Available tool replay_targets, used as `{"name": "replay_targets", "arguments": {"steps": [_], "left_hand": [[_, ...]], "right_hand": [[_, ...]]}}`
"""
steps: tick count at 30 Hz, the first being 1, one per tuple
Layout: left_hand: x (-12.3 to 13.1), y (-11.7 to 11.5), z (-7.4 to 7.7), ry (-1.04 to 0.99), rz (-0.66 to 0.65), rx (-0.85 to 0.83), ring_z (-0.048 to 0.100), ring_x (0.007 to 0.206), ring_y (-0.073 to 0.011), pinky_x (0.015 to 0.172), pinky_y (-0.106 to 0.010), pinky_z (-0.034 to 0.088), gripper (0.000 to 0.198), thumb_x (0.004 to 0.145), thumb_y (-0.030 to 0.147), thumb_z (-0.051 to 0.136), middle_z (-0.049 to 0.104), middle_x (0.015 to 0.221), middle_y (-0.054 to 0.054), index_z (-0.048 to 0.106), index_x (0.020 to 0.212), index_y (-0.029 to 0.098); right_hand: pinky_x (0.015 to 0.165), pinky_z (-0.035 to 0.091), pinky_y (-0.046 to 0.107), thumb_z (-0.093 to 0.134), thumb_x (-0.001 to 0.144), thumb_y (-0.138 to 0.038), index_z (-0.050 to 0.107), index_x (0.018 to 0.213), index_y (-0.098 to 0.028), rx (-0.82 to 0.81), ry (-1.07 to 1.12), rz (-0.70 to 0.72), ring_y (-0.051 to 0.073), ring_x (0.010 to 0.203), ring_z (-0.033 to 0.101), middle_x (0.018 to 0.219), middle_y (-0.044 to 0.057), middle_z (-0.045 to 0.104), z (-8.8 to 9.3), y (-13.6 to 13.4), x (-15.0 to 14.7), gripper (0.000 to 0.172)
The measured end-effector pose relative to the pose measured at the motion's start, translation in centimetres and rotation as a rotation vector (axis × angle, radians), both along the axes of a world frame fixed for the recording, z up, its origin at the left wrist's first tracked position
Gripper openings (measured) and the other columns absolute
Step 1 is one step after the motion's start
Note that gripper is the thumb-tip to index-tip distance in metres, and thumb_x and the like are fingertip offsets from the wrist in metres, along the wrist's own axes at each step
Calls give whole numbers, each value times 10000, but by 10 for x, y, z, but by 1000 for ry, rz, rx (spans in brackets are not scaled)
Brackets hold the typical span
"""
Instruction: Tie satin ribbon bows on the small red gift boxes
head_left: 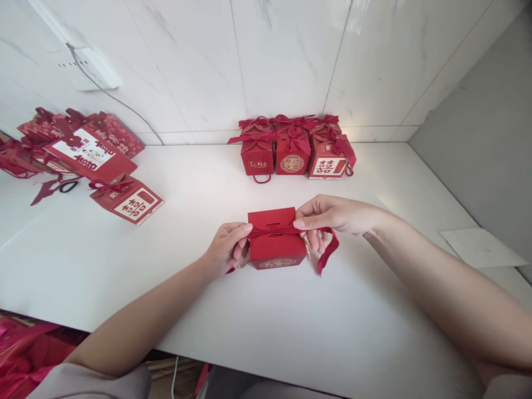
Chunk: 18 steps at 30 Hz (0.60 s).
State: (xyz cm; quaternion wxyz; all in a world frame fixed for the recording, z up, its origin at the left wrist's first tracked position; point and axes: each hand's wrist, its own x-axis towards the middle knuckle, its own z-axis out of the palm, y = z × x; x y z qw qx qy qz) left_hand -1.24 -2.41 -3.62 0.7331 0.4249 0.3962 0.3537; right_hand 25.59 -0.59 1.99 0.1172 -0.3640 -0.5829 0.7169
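Red ribbon is crossing a closed box, no bow formed yet.
Left hand and right hand are pinching it between fingers; bowed boxes are standing behind.

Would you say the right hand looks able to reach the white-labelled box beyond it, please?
Probably yes: nothing seems to stand between the right hand and the white-labelled box, though it would likely have to release the ribbon first.

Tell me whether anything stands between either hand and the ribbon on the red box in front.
Nothing visible does: the left hand and right hand already pinch the ribbon, one at each side of the red box.
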Motion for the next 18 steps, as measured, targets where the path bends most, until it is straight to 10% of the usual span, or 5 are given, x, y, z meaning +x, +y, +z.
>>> {"name": "replay_targets", "arguments": {"steps": [11, 18], "left_hand": [[-40, 38, 10, 233, -600, 59, 623, 494, -145, 457, -224, 502, 331, 787, 436, 709, 670, 570, -70, 707, 738, 108], [-41, 45, 42, 353, -487, 701, 642, 970, -252, 926, -409, 505, 215, 708, 387, 782, 676, 1052, -140, 764, 601, 203]], "right_hand": [[524, 513, 207, 686, 846, -415, 719, 875, -121, 26, 32, 214, 121, 554, 684, 697, 52, 744, -29, 23, 22, 298], [516, 505, 193, 680, 848, -422, 718, 871, -117, 49, 49, 187, 113, 548, 683, 719, 59, 753, -33, 24, 18, 308]]}}
